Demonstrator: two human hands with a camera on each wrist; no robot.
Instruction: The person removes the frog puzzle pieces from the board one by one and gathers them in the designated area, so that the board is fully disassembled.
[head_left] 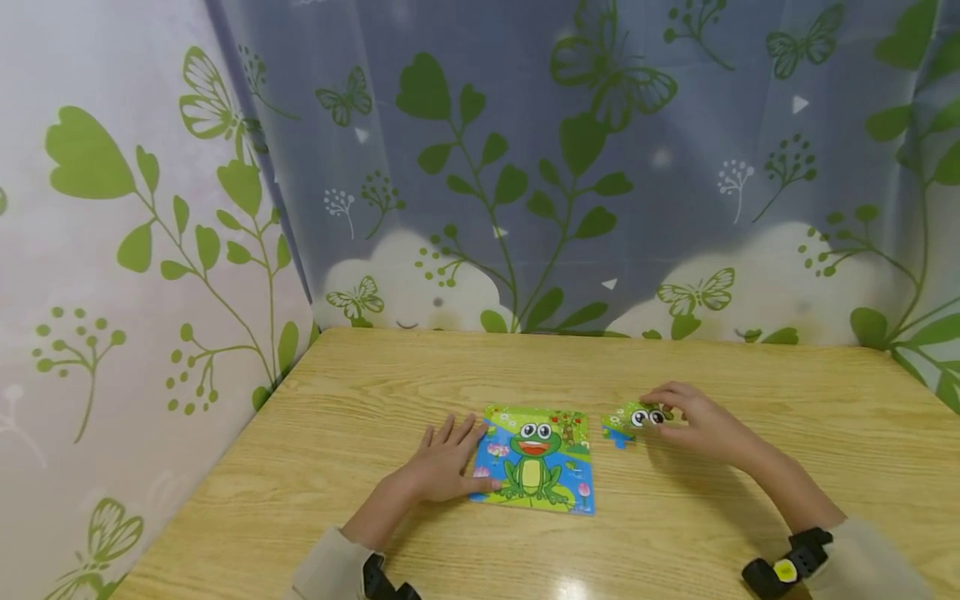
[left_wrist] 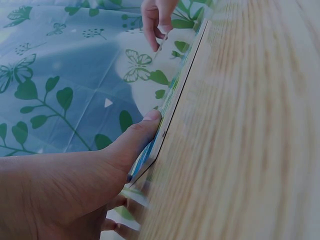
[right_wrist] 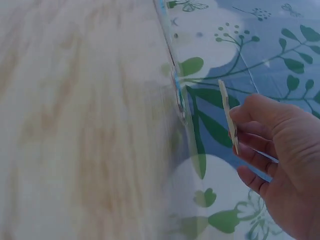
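A square frog picture puzzle board (head_left: 534, 458) lies flat on the table, with a green frog on blue water. My left hand (head_left: 444, 467) rests at its left side, fingers spread; in the left wrist view the thumb (left_wrist: 145, 127) presses on the board's edge. To the right of the board, my right hand (head_left: 693, 423) pinches a puzzle piece (head_left: 647, 417) printed with the frog's eyes. The right wrist view shows this piece (right_wrist: 228, 116) edge-on, raised above the table between thumb and fingers. A green and blue puzzle piece (head_left: 618, 435) shows just left of it, partly overlapped.
The wooden table (head_left: 360, 375) extends around the board on all sides. Behind it hangs a blue curtain (head_left: 495, 208) with leaves and butterflies, and a pale patterned curtain (head_left: 150, 292) stands along the left.
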